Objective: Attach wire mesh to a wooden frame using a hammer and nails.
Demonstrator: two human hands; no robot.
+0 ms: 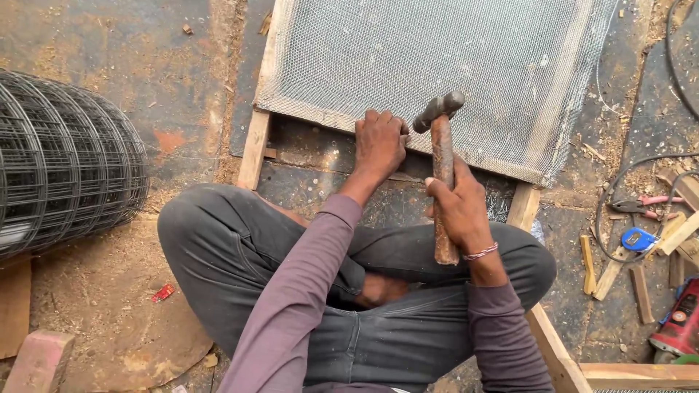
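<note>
I sit cross-legged on the floor before a wooden frame (255, 145) covered with fine grey wire mesh (437, 58). My left hand (379, 144) presses down on the near edge of the mesh, fingers bunched as if pinching something small at the frame. My right hand (459, 207) grips the wooden handle of a rusty ball-peen hammer (441, 138), held upright with its head raised just right of my left hand, above the mesh edge.
A roll of black welded wire mesh (62, 167) lies at the left. Wood scraps (641, 291), pliers (644, 205), a blue tape measure (639, 239), black cables (619, 189) and a red power tool (681, 324) lie at the right. Sawdust covers the floor.
</note>
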